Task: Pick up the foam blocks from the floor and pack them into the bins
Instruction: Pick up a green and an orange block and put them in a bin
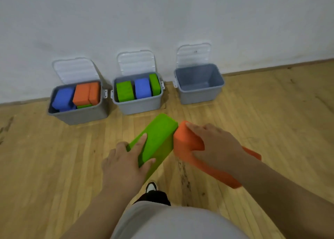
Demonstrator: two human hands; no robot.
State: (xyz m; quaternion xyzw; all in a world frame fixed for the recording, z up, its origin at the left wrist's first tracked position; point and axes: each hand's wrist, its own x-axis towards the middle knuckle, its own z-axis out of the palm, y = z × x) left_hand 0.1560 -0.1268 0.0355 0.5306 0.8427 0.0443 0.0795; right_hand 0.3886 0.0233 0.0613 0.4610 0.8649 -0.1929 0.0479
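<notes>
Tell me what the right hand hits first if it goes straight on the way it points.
Probably the green block held by the left hand: the orange block in the right hand nearly touches it, though depth is unclear.

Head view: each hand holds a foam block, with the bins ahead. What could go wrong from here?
1. The left hand grips the green block at its near end only, so the far end may sag or slip.
2. Its far end almost touches the orange block in the right hand; a bump could loosen either grip.
3. The left bin and middle bin look nearly full; only the right bin is empty.
</notes>
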